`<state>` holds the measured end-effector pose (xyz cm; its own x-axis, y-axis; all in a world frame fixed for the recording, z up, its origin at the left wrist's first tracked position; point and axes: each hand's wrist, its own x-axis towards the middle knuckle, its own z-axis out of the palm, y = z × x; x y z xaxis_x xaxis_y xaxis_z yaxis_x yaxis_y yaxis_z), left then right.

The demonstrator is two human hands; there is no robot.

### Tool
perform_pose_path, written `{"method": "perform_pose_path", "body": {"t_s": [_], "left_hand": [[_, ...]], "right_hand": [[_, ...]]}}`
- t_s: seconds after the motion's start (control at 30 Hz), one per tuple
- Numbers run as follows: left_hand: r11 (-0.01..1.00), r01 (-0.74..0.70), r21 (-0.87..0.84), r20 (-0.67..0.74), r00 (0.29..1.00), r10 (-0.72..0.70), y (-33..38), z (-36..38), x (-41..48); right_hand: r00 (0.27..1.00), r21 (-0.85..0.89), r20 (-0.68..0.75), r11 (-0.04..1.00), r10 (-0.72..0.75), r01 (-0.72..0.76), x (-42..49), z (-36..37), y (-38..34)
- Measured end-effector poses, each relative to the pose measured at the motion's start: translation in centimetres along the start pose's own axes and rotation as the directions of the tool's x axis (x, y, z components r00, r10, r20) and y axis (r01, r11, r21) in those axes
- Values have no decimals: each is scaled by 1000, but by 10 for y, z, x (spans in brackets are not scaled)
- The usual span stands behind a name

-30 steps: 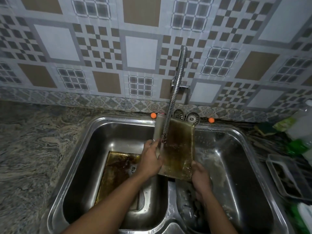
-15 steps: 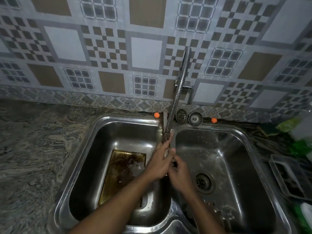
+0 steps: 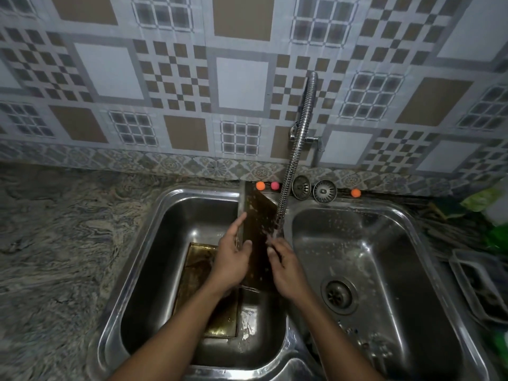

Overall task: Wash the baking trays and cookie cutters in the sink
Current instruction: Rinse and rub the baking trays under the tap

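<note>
While water spills from the hose faucet (image 3: 295, 149), a dark, stained baking tray (image 3: 257, 215) stands on edge over the divider between the two basins of the steel sink (image 3: 154, 232). Its top edge reaches the back rim, just beside an orange ball (image 3: 260, 185).

The left hand (image 3: 232, 259) grips the tray's left rim, with the forefinger straight up along that edge and the thumb on the face. The right hand (image 3: 286, 268) has curled fingers (image 3: 270, 251) on the tray's right side, directly under the spout.

A second tray (image 3: 200, 273) lies flat on the left basin's floor, partly under the left wrist, with steel showing between it and the left wall. The right basin shows bare floor around its drain (image 3: 339, 295). Marbled tabletop (image 3: 55, 243) runs off to the left, and a rack (image 3: 481, 284) sits by the sink's right rim.
</note>
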<state>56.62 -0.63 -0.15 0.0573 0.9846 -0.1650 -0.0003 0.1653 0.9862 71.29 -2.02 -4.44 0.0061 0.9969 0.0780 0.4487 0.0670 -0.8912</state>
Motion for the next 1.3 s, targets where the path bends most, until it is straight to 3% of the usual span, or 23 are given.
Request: {"method": "perform_pose_path", "body": {"t_s": [0.1, 0.17, 0.27, 0.33, 0.47, 0.53, 0.6, 0.67, 0.77, 0.83, 0.9, 0.97, 1.07, 1.13, 1.2, 1.27, 1.3], "left_hand": [[989, 52, -140, -41, 997, -58, 2, -6, 2], [968, 117, -224, -11, 992, -123, -1, -1, 1], [939, 195, -283, 89, 980, -177, -10, 13, -8], [926, 236, -296, 154, 968, -197, -14, 24, -12], [921, 250, -298, 102, 968, -230, -18, 30, -6], [911, 270, -310, 93, 963, -254, -22, 25, -6], [895, 295, -334, 124, 955, -268, -22, 19, -11], [898, 310, -312, 165, 948, -270, -23, 19, -15], [903, 338, -264, 216, 934, -286, -24, 25, -18], [904, 338, -262, 235, 931, -280, -21, 27, -14], [897, 337, -286, 232, 933, -276, -18, 28, -7], [884, 324, -336, 200, 942, -269, -17, 25, 1], [862, 300, -408, 153, 953, -260, -20, 21, 8], [862, 296, -411, 146, 955, -259, -22, 22, 8], [880, 293, -374, 172, 954, -244, -23, 26, 6], [905, 284, -316, 214, 951, -223, -21, 37, 3], [919, 270, -288, 220, 952, -211, -21, 42, 3]], "right_hand": [[1000, -121, 13, 992, -23, 25, 11, 1, -2], [1000, -319, -1, 948, 5, -5, 24, -6, 5], [986, -539, -31, 828, 163, -154, 46, -21, 8], [977, -551, 3, 815, 213, -177, 56, -23, 1], [959, -515, 284, 840, -18, 168, 38, -11, -13], [937, -461, 346, 863, -40, 207, 14, -18, -9], [954, -508, 298, 851, 27, 134, -3, -34, 12], [971, -556, 151, 828, 187, -73, -2, -52, 35], [933, -602, -9, 743, 361, -293, 27, -63, 46], [956, -614, -6, 754, 292, -234, 47, -53, 33], [980, -583, 119, 810, 159, -60, 53, -37, 11], [960, -535, 279, 835, 27, 132, 43, -24, -9], [938, -506, 339, 826, -72, 246, 11, -24, -16], [965, -531, 263, 833, -16, 158, -8, -38, 0], [983, -522, 88, 848, 161, -93, -12, -56, 25], [947, -485, -69, 819, 314, -306, 4, -70, 43], [935, -479, -109, 807, 336, -346, 14, -72, 45]]}}
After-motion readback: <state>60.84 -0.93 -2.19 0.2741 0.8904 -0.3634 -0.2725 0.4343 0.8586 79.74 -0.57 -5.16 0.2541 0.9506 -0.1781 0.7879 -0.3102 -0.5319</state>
